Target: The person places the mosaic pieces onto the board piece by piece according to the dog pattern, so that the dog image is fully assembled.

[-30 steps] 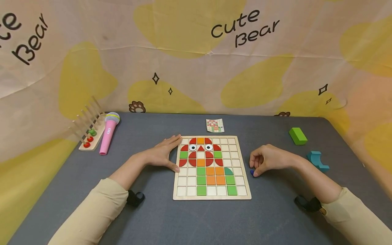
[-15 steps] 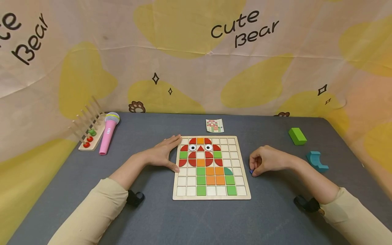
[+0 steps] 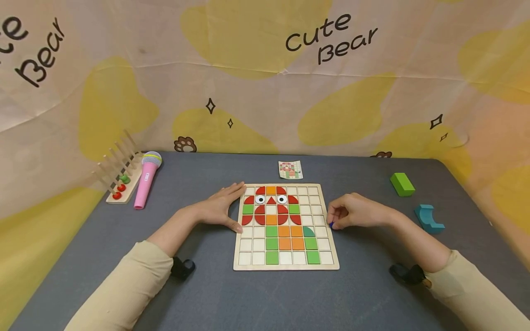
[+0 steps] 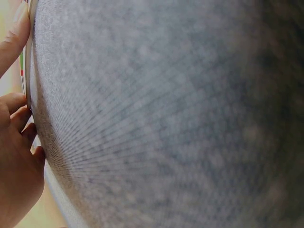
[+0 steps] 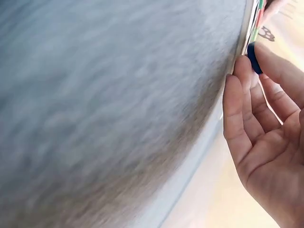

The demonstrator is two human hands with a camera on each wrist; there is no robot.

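A wooden grid board [image 3: 286, 267] lies on the grey table, with red, orange, green and teal tiles and two eye tiles forming a figure. At its left edge, my left hand [image 3: 217, 209] rests with fingers and thumb spread, touching the rim. My right hand [image 3: 358, 210] is at the right edge of the board and pinches a small dark blue tile [image 5: 254, 59] between thumb and fingers. In the head view only a bit of that tile shows, its shape mostly hidden by the fingers. A teal quarter-circle tile [image 3: 308, 231] sits inside the board, left of my right hand.
Behind the board lies a small picture card [image 3: 290, 169]. To the right are a green block [image 3: 402, 184] and a teal arch block [image 3: 429, 219]. At the far left stand a peg rack [image 3: 131, 182] and a pink toy microphone [image 3: 146, 179].
My right hand has moved left with the blue tile, from the table beside the board to the board's right rim. My left hand stays where it was.
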